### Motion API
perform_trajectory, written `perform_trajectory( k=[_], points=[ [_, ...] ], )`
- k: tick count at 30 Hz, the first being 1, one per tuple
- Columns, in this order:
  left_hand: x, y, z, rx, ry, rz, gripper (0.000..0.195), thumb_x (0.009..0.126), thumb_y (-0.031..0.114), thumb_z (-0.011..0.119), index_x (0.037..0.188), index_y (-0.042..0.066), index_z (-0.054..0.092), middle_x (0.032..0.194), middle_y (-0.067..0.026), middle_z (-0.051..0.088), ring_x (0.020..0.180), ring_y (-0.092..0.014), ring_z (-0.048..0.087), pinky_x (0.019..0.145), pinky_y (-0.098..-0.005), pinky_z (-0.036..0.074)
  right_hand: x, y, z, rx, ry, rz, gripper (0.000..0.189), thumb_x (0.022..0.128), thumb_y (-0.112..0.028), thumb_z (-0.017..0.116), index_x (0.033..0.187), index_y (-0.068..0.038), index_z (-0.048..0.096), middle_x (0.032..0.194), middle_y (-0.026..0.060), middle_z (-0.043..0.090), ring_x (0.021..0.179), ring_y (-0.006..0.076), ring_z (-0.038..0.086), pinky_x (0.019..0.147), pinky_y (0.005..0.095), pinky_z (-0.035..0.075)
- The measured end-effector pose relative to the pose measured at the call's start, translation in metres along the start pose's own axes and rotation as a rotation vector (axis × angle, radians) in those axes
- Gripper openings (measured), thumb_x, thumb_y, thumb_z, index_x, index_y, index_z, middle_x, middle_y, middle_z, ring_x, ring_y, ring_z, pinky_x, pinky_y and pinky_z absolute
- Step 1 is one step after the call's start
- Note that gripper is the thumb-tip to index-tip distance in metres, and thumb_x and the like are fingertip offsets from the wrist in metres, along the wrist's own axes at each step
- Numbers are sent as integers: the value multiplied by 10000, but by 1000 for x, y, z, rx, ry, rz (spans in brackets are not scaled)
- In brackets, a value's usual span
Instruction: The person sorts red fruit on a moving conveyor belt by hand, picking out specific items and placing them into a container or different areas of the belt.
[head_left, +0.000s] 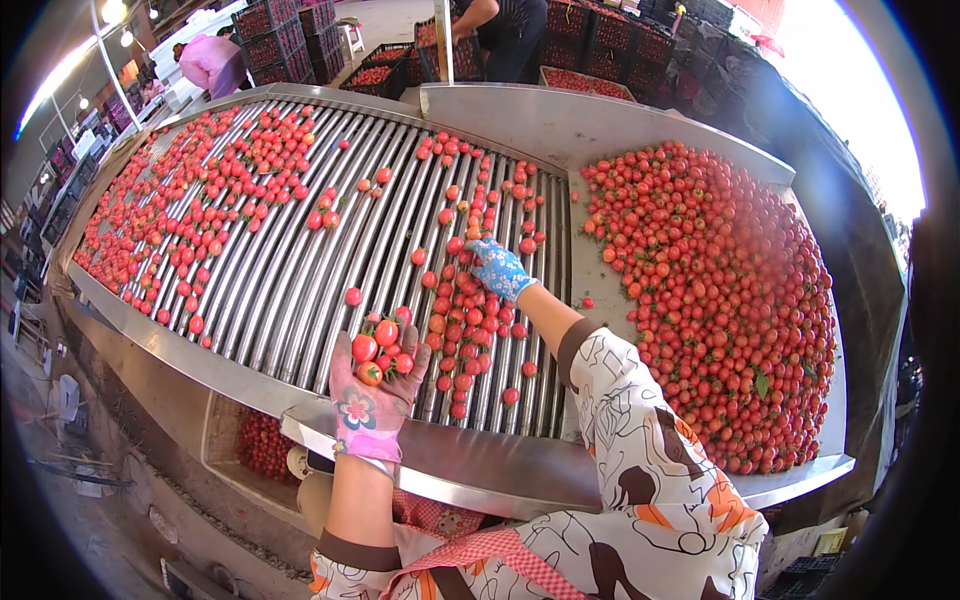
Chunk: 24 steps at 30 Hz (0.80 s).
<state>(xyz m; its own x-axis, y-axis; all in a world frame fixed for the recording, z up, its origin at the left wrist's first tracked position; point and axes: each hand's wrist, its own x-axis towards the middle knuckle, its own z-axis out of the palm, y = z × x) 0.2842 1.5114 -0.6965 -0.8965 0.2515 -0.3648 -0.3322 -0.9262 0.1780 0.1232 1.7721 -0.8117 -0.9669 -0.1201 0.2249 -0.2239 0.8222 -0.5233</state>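
My left hand (375, 401), in a pink flowered glove, is turned palm up over the near edge of the metal roller conveyor (300, 330). Several small red tomatoes (385, 333) rest in its cupped palm. Farther out, my right hand (500, 270), in a blue flowered glove, reaches down among tomatoes on the rollers. Its fingertips are at a few of them, but whether they grip one is hidden. A loose band of tomatoes (469, 322) lies on the rollers between and below my hands.
A large heap of tomatoes (720, 300) fills the metal tray at the right. More tomatoes (187, 202) cover the conveyor's left end. Below the near edge sits a crate (217, 435) holding tomatoes. Beyond the far rim, a person (495, 30) handles a black crate (450, 52); another person (214, 64) bends over.
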Motion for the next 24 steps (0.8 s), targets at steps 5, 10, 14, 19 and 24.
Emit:
perform_trajectory(
  k=[5,10,14,19,24],
  points=[
    [5,-3,-12,-18,-103,-50,487,924,489,395,1133,75,545,1147,-149,586,1081,-313,584,845,-554,515,18,2,10,-138,-18,38,395,797,-210,607,1170,-102,535,1130,168,589,996,364,593,831,445,490],
    [7,-7,-12,22,-40,12,495,911,471,430,1127,40,540,1132,-175,592,1031,-329,600,854,-535,516,23,-1,8,48,75,117,371,809,-220,663,1127,-62,556,941,163,644,884,314,641,790,399,507],
    [6,-8,-14,-32,-8,65,464,892,432,472,1109,29,545,1151,-205,586,1031,-352,592,866,-534,502,9,-42,-4,1046,138,268,276,860,-131,635,1092,-13,542,885,73,636,806,143,617,692,281,528],
    [-4,-20,3,-26,-105,124,442,897,423,485,1152,67,540,1193,-172,556,1078,-389,548,904,-569,463,-81,-147,-47,1122,-187,-149,273,889,-80,584,1150,-42,514,1024,46,581,962,117,547,863,290,481],
    [-7,-17,-7,28,-5,208,554,902,493,424,1235,60,515,1213,-138,542,1093,-255,547,946,-420,460,-109,-182,-42,467,11,-626,483,823,-68,604,1286,-59,468,1407,171,398,1325,372,338,1076,445,299]
  ],
)
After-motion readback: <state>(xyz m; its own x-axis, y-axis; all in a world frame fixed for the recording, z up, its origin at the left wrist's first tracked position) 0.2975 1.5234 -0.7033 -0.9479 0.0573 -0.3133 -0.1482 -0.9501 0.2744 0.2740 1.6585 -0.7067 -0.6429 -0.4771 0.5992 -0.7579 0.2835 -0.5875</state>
